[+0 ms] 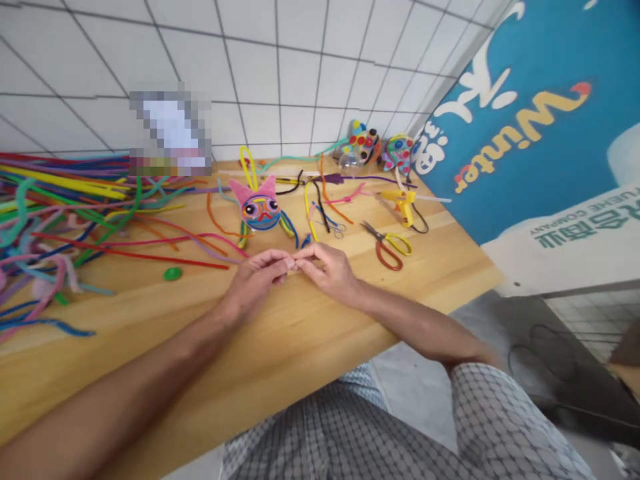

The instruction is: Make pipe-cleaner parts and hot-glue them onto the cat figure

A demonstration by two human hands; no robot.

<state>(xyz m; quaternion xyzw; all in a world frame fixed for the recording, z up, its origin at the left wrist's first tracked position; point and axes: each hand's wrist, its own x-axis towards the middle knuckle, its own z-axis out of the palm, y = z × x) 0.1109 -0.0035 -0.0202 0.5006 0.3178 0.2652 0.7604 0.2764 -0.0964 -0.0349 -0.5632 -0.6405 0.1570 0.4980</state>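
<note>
Head view, looking down at a wooden surface (300, 347) against a white tiled wall: the left hand (255, 277) and the right hand (327, 267) meet at their fingertips near the middle of the surface, fingers pinched narrow on something small between them; it is too small to tell what it is. Just beyond the hands lies a pink cat-faced craft head (257, 205) with blue-ringed eyes, resting among loose pipe cleaners. A large heap of coloured pipe cleaners (55, 220) spreads over the left part of the surface, and a green button-like disc (173, 273) lies near the left hand. To the right of the hands lie red-and-yellow scissors (387, 247), and behind them a yellow glue gun (404, 205). Two more decorated craft figures (380, 148) stand at the far edge by the wall.
</note>
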